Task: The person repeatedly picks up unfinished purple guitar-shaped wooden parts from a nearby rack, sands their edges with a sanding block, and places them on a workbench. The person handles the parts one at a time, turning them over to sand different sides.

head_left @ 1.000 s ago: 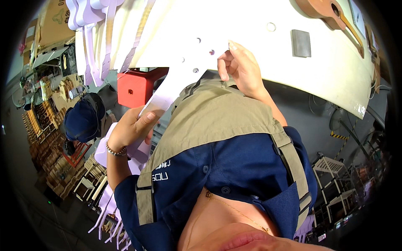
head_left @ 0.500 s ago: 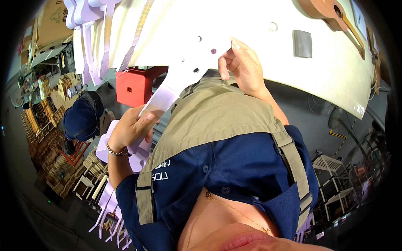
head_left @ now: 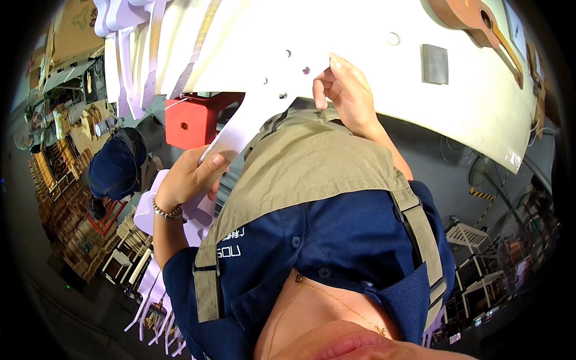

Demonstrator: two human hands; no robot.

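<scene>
My left hand [head_left: 193, 175] is wrapped round the neck of a lavender ukulele [head_left: 231, 137]. Its pale headstock, with several peg holes, reaches over the white table, where glare washes out its outline. Under my left forearm shows a lavender body [head_left: 201, 221]; whether it belongs to this neck I cannot tell. Just right of the headstock is my right hand [head_left: 351, 96], thumb and forefinger pinched together and the other fingers curled. Anything between those fingertips is too small to make out. One peg hole, nearest the right fingertips, looks reddish inside.
The white table [head_left: 456, 114] carries a dark grey block [head_left: 435, 64], a small ring [head_left: 393, 39] and a brown ukulele [head_left: 471, 21]. More lavender ukuleles [head_left: 123, 60] lie at the far left. A red box [head_left: 191, 123] stands beside the table edge; a person in a navy cap [head_left: 118, 165] is beyond it.
The neck and headstock have shifted slightly away from me, with my left hand moving along. My right hand has barely moved and keeps its pinch.
</scene>
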